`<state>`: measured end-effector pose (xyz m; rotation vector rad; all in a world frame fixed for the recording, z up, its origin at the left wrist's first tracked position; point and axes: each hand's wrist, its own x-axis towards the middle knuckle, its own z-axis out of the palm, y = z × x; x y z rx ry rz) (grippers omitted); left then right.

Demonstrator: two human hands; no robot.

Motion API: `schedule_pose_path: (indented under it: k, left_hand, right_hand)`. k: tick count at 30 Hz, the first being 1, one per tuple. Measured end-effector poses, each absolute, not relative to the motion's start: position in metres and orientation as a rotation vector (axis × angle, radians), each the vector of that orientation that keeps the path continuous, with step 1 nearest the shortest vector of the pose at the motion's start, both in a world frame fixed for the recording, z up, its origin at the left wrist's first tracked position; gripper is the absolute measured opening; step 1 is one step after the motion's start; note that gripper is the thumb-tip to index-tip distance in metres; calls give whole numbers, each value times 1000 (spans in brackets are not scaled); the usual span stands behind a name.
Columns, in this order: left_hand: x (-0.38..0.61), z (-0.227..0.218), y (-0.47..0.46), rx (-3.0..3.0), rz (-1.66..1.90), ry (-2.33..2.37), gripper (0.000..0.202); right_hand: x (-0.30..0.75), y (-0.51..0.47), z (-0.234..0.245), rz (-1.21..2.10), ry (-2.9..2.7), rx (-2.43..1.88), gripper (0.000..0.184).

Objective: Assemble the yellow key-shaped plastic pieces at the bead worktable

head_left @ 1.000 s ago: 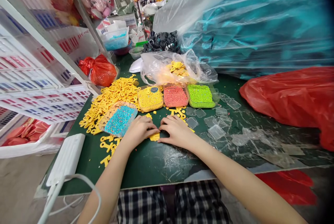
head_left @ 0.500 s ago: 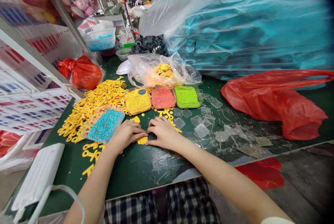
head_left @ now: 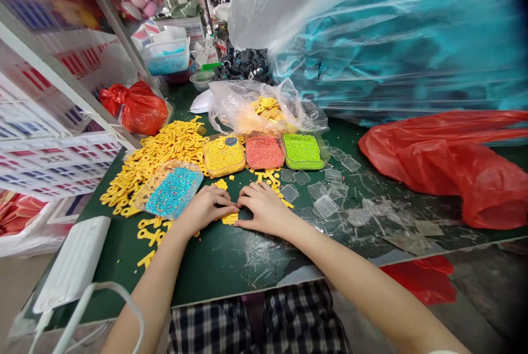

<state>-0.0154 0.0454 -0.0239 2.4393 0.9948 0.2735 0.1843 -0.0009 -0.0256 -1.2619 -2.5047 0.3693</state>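
My left hand (head_left: 209, 208) and my right hand (head_left: 262, 208) meet low over the green table, their fingertips almost touching. Between and under them lies a small yellow plastic piece (head_left: 230, 219), partly covered by my fingers. Both hands have their fingers bent and closed in on it. Another yellow piece (head_left: 221, 184) shows just beyond my left fingers. Close to my left wrist is a tray of blue beads (head_left: 173, 192). Farther back stand trays of yellow beads (head_left: 225, 157), red beads (head_left: 264, 152) and green beads (head_left: 303, 151).
A heap of yellow plastic parts (head_left: 154, 153) spreads at left. Clear square pieces (head_left: 325, 206) lie to the right, near a red plastic bag (head_left: 437, 161). A white power strip (head_left: 74, 260) is at front left. A large wrapped teal bundle (head_left: 404, 51) fills the back right.
The whole view has shifted slightly, so things appear a little farther right. Both hands stay together at the yellow piece, with hardly any change in finger position.
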Motion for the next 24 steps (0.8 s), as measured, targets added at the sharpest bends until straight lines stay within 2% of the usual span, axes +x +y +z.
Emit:
schedule_pose_path:
  k: [10,15,21,24]
  left_hand:
    - [-16,-19,42,2504,260,1020,18]
    - [-16,-20,42,2488,250,1008,21]
    - [-14,-14,41,2362,318,985,37]
    - [-13,-12,40,2272,359,1059,34]
  right_hand:
    - [181,-3,-24,376,-2516,-1283,31]
    - [182,-2,-29,346,-2505,-1261,31]
    - [183,-2,-30,318,-2526,-1250,32]
    - [183,-2,-28,314,-2536,-1258,31]
